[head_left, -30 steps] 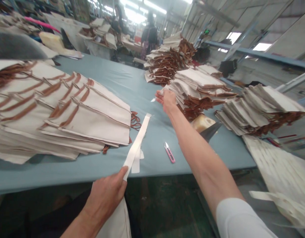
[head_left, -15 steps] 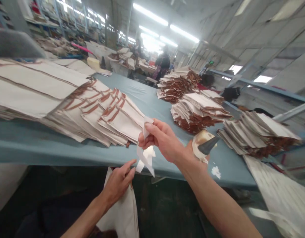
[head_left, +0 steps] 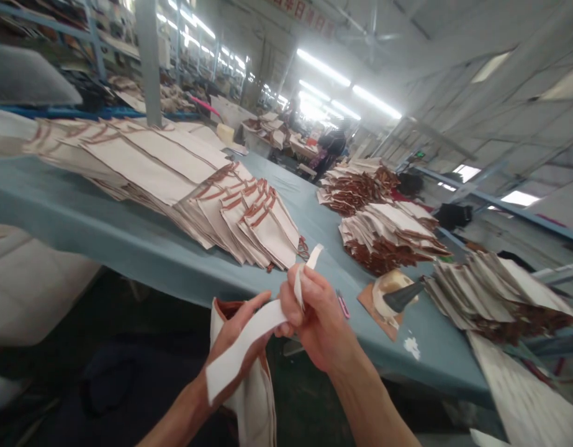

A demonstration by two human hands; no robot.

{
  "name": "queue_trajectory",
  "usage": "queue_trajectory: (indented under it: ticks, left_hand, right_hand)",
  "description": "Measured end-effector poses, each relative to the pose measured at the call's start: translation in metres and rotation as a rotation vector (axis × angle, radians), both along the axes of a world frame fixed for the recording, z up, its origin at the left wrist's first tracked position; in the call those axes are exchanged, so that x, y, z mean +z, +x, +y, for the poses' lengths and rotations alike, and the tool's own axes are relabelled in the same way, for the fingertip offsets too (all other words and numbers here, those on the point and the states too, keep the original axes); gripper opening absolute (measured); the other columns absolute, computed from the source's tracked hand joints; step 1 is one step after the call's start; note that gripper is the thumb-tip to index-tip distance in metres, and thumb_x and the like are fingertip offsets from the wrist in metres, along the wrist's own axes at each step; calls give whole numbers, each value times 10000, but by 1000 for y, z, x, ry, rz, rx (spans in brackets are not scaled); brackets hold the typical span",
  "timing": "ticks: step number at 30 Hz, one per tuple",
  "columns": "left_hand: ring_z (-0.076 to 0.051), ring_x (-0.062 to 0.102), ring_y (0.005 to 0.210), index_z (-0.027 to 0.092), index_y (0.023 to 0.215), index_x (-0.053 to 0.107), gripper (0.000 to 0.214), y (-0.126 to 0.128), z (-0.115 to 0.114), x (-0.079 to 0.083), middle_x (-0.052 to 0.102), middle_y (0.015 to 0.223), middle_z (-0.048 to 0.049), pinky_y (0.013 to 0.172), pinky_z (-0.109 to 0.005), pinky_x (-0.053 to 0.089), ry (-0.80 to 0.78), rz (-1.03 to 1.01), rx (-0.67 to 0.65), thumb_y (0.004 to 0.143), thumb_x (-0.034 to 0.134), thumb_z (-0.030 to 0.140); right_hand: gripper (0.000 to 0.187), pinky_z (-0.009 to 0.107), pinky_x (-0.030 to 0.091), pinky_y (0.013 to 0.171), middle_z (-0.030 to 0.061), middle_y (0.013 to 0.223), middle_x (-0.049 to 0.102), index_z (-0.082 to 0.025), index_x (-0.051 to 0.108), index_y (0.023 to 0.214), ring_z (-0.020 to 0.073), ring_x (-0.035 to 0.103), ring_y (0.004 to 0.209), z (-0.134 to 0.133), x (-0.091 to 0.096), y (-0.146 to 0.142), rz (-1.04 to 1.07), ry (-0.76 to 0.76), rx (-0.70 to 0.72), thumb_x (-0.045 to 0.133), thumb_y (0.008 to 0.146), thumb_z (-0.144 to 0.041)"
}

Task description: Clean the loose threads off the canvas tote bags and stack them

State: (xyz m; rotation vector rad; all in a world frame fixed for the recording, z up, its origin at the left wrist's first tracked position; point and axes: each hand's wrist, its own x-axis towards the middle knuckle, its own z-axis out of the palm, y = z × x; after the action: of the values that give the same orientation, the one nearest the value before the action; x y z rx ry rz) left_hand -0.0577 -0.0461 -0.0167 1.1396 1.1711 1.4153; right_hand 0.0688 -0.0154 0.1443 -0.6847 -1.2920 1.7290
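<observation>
Nearest the viewer, below the table edge: the left hand (head_left: 237,323), fingers curled up around a white fabric strip (head_left: 242,347) that lies slantwise across its palm. Whether this hand also grips the cream bag (head_left: 253,403) with brown trim hanging beneath it cannot be told.

Just to the right, touching the left fingertips: the right hand (head_left: 321,323), thumb and fingers closed in a pinch on the upper part of the strip. The strip's short free end stands up above the knuckles. Its lower end juts past the left wrist.

Behind the hands: the blue-covered table (head_left: 128,239). Near its front edge, beyond the right hand, lie pink snips (head_left: 342,306). Beside them is a cream tool with a dark cone-shaped part (head_left: 391,297), resting on a brown pad, with a white scrap (head_left: 411,347) nearby.

Left half of the table: a long fanned row of cream bags (head_left: 212,198) with brown handles, overlapping like shingles. Right half: three separate stacks of the same bags, a near one (head_left: 495,298), a middle one (head_left: 393,239) and a far one (head_left: 356,186).

Background: a person (head_left: 331,144) standing at further tables under ceiling strip lights.
</observation>
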Motion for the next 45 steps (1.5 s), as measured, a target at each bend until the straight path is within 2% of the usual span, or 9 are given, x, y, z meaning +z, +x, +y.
queue_trajectory:
  ticks: [5,12,15,18,22,26,28,41,45]
  left_hand:
    - [-182,566,533,187,1507,774,805,-17,-34,9,649,626,34,503,-264,484,11,12,65,916,784,734]
    - [-195,779,783,239,1120,904,189,-28,-69,34,888,1064,-68,818,-269,638,210,36,3,1031,762,325]
    - [-175,733,700,226,1031,904,154,-37,-71,46,874,946,-48,762,-256,612,187,41,-8,989,789,318]
    - [-173,703,679,215,992,894,159,-47,-73,55,834,858,-32,682,-234,555,132,92,-51,954,792,331]
    - [-203,721,734,200,997,881,241,-54,-73,62,821,869,-52,692,-257,566,17,123,-61,973,742,395]
    - [-176,621,635,171,967,857,292,-51,-67,70,758,769,-27,601,-252,527,-38,58,-133,905,796,450]
    - [-176,612,650,169,889,842,274,-48,-64,75,747,756,-24,595,-247,523,-10,37,-173,872,821,441]
    - [-182,604,634,198,661,767,300,-43,-60,85,730,681,-19,609,-274,537,37,150,-207,896,746,384]
    - [-207,681,706,222,774,733,209,-42,-62,80,760,756,-18,711,-298,609,32,230,-90,904,717,386]
  right_hand:
    - [682,211,459,512,-126,563,323,-253,445,702,83,328,473,-5,-32,8,-15,-92,-117,925,841,-717]
    - [688,212,431,499,-113,622,345,-267,416,752,92,388,502,-11,-72,-6,-99,-149,-204,841,832,-801]
    - [626,259,465,518,-69,623,477,-269,487,754,130,496,525,-10,-94,-8,-362,-38,-212,634,927,-853]
    - [407,305,544,633,-17,704,656,-241,673,867,186,635,649,-12,-110,3,-522,39,-266,843,873,-611]
    - [359,410,618,932,83,1125,830,-256,759,1190,279,768,1041,-30,-102,23,-612,289,-388,857,849,-304]
    - [528,484,585,1183,113,1472,789,-306,682,1378,297,747,1362,-56,-73,25,-567,974,-190,711,883,-124]
    - [598,495,542,1262,99,1477,791,-316,655,1412,287,742,1381,-60,-62,19,-541,1117,-89,675,852,-107]
    - [190,463,500,1296,60,1373,860,-304,776,1058,261,796,1289,-43,-79,-5,-401,1077,-49,703,891,-248]
    - [108,497,521,1269,63,1246,896,-294,782,971,267,818,1228,-48,-80,-11,-296,884,-116,696,1010,-242]
